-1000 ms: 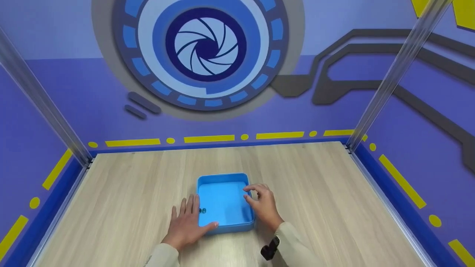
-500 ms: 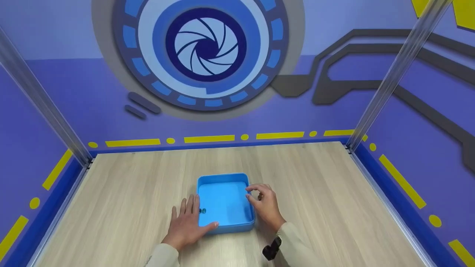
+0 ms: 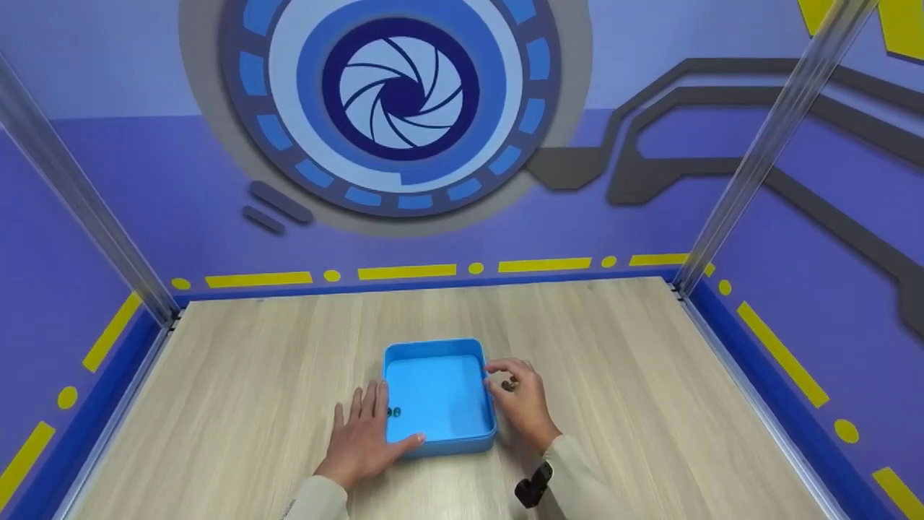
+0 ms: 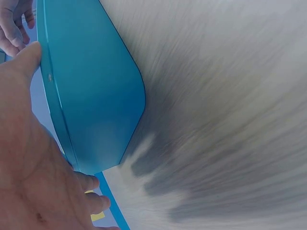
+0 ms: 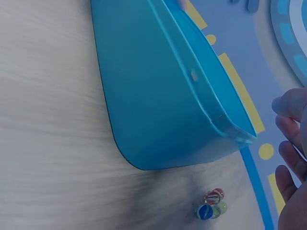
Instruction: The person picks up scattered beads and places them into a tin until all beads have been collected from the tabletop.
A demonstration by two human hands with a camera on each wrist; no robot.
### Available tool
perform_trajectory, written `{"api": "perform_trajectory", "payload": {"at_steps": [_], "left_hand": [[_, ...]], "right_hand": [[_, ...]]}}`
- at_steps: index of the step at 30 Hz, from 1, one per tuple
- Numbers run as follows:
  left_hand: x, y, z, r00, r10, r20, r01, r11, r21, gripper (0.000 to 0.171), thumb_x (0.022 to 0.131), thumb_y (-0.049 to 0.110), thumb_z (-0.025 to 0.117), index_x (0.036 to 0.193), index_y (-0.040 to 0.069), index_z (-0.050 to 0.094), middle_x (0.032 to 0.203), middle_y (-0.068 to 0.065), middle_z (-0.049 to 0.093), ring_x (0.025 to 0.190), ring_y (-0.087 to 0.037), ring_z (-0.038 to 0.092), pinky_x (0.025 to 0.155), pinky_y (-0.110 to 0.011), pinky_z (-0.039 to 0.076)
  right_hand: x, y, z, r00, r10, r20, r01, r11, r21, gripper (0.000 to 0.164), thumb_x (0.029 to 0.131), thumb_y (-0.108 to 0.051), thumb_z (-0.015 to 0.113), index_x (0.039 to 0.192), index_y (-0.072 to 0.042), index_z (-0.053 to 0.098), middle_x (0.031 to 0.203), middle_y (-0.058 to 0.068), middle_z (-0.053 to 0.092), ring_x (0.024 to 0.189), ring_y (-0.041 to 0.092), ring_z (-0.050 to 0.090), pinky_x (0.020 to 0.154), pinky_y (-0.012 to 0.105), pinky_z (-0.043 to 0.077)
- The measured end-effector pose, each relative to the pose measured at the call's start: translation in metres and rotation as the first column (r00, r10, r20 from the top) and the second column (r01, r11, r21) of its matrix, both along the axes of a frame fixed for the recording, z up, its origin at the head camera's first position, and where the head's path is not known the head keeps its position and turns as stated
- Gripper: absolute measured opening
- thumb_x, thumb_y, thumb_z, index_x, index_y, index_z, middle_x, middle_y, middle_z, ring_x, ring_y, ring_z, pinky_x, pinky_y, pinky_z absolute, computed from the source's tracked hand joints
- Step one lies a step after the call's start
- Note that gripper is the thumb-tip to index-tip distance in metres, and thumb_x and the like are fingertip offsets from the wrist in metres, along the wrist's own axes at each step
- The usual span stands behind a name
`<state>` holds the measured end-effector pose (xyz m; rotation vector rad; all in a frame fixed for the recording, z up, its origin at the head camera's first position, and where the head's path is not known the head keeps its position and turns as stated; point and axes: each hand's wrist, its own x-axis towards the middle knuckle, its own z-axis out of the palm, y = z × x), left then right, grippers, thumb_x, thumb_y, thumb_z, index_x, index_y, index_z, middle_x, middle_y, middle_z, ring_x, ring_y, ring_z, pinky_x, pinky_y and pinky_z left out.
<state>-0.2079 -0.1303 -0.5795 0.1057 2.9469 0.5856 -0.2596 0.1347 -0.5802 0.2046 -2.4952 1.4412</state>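
Observation:
A square blue box point(image 3: 437, 393) without a lid stands on the table. My left hand point(image 3: 361, 440) rests against its left side with fingers spread, the thumb on the front rim. Inside the box, close to those fingers, lie small dark green round things point(image 3: 393, 412), probably marbles. My right hand point(image 3: 525, 401) hovers at the right rim, thumb and forefinger curved with a gap between them, holding nothing visible. On the table just outside the box, several glass marbles point(image 5: 211, 205) lie clustered, reddish, blue and yellow-green. From the head, these marbles point(image 3: 510, 384) show partly behind the right hand's fingers.
Blue-purple printed walls point(image 3: 404, 253) close in the wood-grain table point(image 3: 253, 375) at the back and both sides. Metal posts point(image 3: 779, 137) stand at the back corners. A black wrist camera point(image 3: 533, 485) is on the right sleeve.
My right hand has shifted slightly right, from over the inside of the box to its right rim. The marbles outside have come into view. My left hand and the box have stayed put.

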Motion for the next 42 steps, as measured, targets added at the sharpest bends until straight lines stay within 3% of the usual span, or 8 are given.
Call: {"api": "perform_trajectory", "payload": {"at_steps": [26,42], "left_hand": [[0.001,-0.001,0.001,1.000,-0.005,0.001,0.005,1.000,0.014,0.116,0.075,0.079,0.055,0.155,0.005,0.015,0.161,-0.019,0.018,0.148,-0.043,0.014,0.113,-0.069,0.006],[0.000,-0.001,0.001,1.000,-0.004,0.000,0.004,1.000,0.005,0.115,0.075,0.078,0.056,0.154,0.005,0.016,0.160,-0.019,0.020,0.148,-0.043,0.015,0.113,-0.070,0.006]], "right_hand": [[0.002,0.011,-0.009,0.998,-0.060,0.008,0.059,0.998,0.022,0.027,0.084,-0.008,0.073,0.107,-0.020,0.070,0.105,-0.005,0.068,0.105,0.014,0.058,0.090,0.045,0.050],[0.005,0.021,-0.013,0.997,-0.077,0.027,0.078,0.997,-0.021,0.024,0.086,-0.012,0.073,0.109,-0.015,0.069,0.106,-0.004,0.067,0.105,0.016,0.057,0.090,0.046,0.048]]}}
